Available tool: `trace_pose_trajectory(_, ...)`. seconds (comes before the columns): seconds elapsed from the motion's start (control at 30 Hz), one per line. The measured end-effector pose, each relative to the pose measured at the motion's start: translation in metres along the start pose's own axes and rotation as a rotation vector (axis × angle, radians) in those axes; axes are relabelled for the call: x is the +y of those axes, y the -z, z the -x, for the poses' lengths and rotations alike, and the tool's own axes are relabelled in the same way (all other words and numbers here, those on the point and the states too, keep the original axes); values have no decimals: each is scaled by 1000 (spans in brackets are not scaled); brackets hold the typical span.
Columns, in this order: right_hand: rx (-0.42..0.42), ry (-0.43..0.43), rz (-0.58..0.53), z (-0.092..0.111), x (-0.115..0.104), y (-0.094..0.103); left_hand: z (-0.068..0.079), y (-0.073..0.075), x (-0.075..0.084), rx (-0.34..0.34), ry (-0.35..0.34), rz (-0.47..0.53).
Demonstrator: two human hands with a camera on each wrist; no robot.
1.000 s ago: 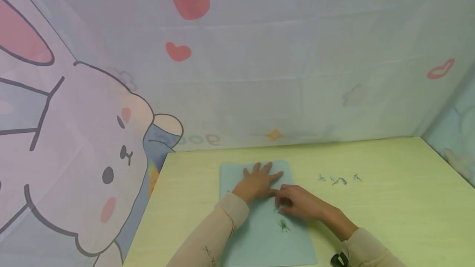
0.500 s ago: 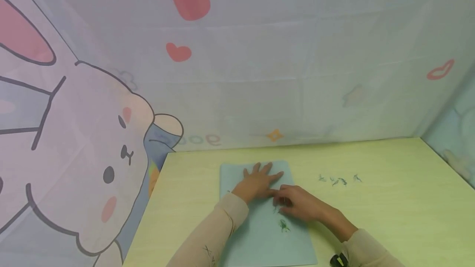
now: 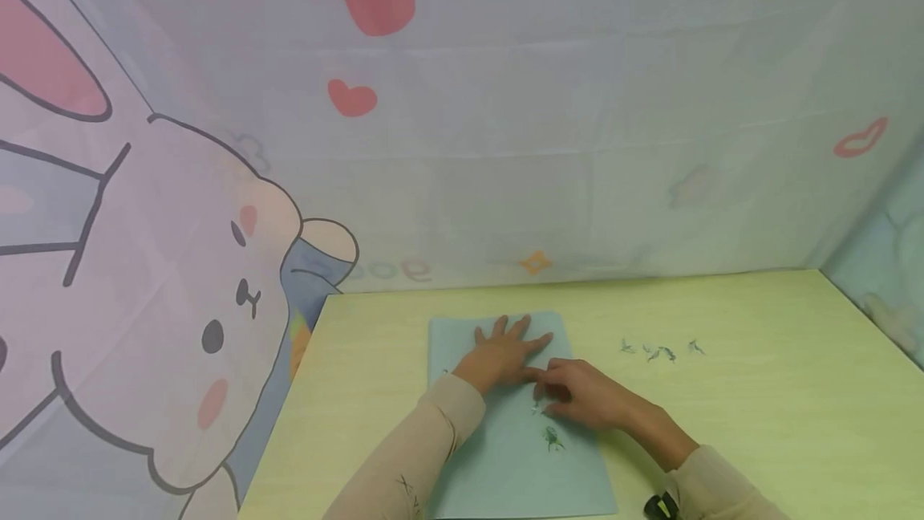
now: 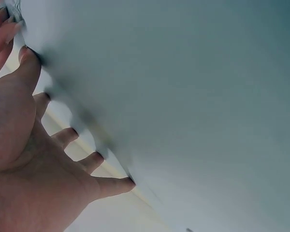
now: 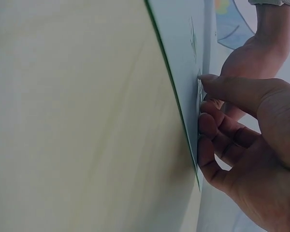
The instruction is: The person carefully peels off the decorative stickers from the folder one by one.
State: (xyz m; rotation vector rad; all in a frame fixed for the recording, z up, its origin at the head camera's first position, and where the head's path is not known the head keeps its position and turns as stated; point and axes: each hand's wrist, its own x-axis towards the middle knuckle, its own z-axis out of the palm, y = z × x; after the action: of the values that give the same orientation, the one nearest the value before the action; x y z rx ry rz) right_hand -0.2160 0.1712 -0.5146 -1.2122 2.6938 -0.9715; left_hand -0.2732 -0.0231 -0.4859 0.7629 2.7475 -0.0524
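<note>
I logged the left hand (image 3: 505, 359) spread flat, pinning the blue-green sheet (image 3: 505, 464) to the tabletop (image 3: 758, 424), while the right hand (image 3: 577, 396) pinched a small sticker (image 3: 536, 406); peeling seemed under way, needing a slow lift, though fingers hid the sticker's edge.

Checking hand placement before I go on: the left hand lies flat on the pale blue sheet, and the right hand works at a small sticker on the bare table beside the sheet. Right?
Not quite. The right hand works at the small sticker on the pale blue sheet itself, not on the bare table; the head view shows it. The left hand does lie flat on the sheet.
</note>
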Motion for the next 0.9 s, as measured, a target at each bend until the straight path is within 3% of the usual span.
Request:
trace_pose_trajectory(0.23, 14, -5, -12, 0, 0, -1, 1, 2, 0, 8, 5, 7)
trace_pose_trajectory(0.6, 28, -31, -124, -1, -3, -5, 1, 1, 0, 16, 0, 23)
trace_pose_trajectory(0.9, 31, -46, -102, -2, -6, -7, 3, 1, 0, 15, 0, 30)
